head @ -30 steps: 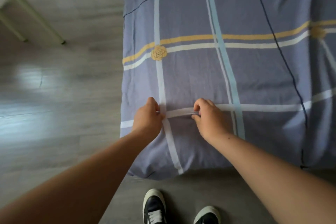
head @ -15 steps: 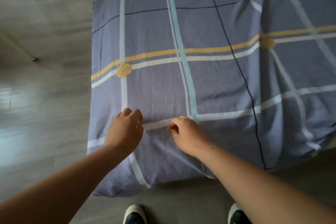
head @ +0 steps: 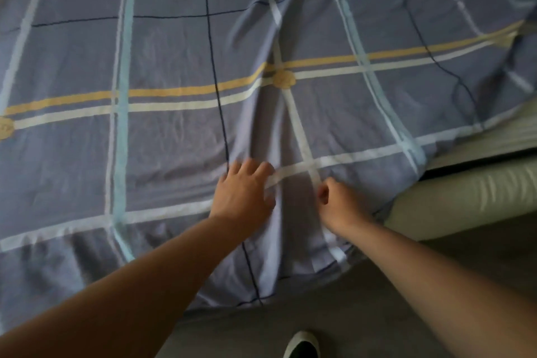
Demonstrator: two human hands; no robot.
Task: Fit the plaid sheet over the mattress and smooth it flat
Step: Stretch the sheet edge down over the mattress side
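Note:
The blue-grey plaid sheet (head: 162,136), crossed by white, teal and yellow stripes, covers most of the bed and hangs over its near edge. At the right the bare pale mattress (head: 476,136) shows where the sheet stops short of the corner. My left hand (head: 245,193) lies on the sheet near the edge with fingers spread. My right hand (head: 338,202) is just to its right, fingers curled and pinching the fabric beside a white stripe crossing. A long fold runs up the sheet between and above the two hands.
A padded light bed frame (head: 465,197) sticks out below the mattress at the right. Grey floor (head: 348,322) runs along the near side, and the toe of one black-and-white shoe (head: 302,346) shows at the bottom.
Both hands have moved right along the near edge of the bed. The bare mattress corner and bed frame have come into view. My left hand has uncurled and lies spread on the sheet.

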